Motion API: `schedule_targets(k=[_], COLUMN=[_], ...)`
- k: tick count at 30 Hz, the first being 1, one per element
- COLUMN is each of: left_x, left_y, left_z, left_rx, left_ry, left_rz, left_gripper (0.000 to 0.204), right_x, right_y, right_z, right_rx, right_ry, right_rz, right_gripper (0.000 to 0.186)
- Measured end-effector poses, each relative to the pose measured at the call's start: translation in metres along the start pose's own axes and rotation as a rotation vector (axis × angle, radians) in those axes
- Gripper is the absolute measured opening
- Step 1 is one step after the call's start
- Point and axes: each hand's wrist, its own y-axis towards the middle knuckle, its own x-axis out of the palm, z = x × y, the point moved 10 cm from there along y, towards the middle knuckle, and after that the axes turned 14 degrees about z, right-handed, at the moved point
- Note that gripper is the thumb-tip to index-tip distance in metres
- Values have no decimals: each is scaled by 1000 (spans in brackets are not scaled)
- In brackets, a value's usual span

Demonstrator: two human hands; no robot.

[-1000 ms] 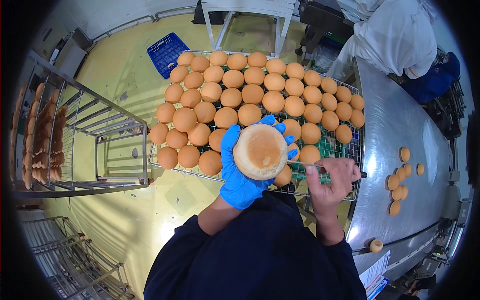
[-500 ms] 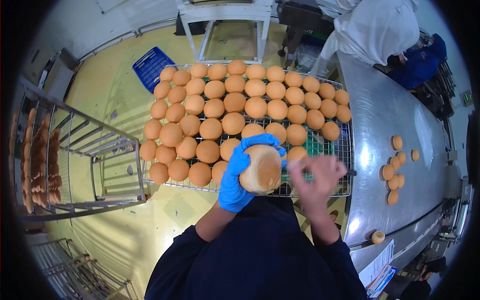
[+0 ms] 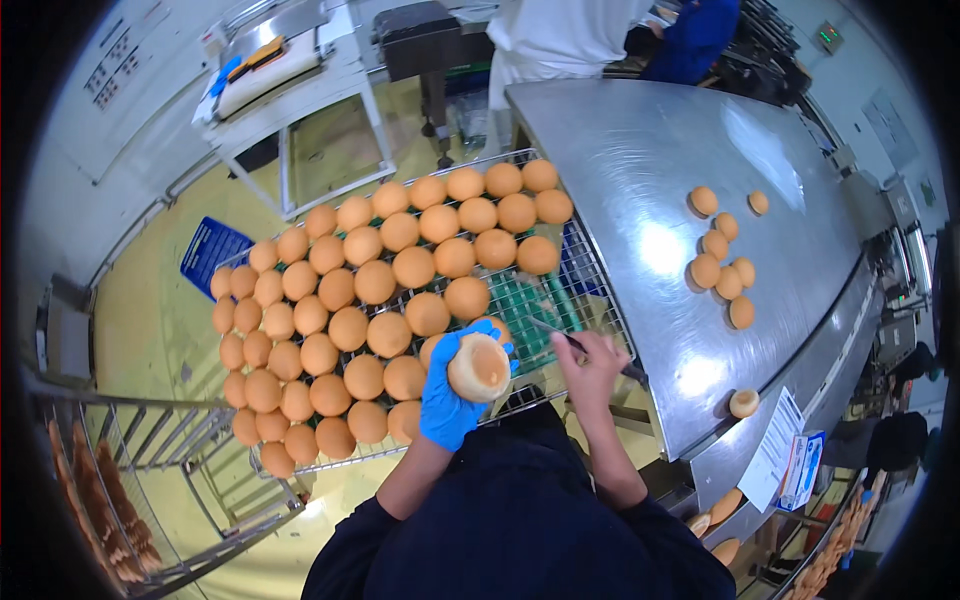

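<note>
My left hand (image 3: 447, 405), in a blue glove, is closed around a round bun (image 3: 478, 368). The bun's pale side with a browned patch faces up. Bare, my right hand (image 3: 592, 370) grips a slim knife (image 3: 572, 343) with a dark handle, its thin blade angled toward the upper left and apart from the bun. Both hands are over the near right part of a wire rack (image 3: 600, 300), where rows of round golden-brown buns (image 3: 375, 282) lie. Green crate mesh (image 3: 525, 310) shows through the rack's wires.
On the right, a metal table (image 3: 640, 170) carries several loose buns (image 3: 705, 270), plus a single bun (image 3: 743, 403) near papers (image 3: 780, 440) and a small box (image 3: 802, 470). A metal rack cart (image 3: 190, 440) stands left; a blue crate (image 3: 213, 257) lies on the floor. People work at the far side.
The view has swung right, bringing more of the table in. My left hand still holds the bun, now tilted differently. My right hand, blurred before, is now clear with the knife blade visible.
</note>
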Motion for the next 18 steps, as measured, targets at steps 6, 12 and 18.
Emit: schedule_targets(k=[6, 12, 18], left_x=[3, 102, 91], left_y=[95, 142, 195], left_z=[-147, -161, -60], left_rx=[-376, 272, 1404], left_ry=[-25, 1392, 2197], left_rz=[51, -227, 28], left_gripper=[51, 56, 47], right_x=[-76, -133, -149], right_y=[-1, -11, 4], right_z=[130, 211, 213], right_rx=[353, 514, 382], right_ry=[-124, -214, -214], right_rz=[100, 200, 291], right_gripper=[21, 23, 22])
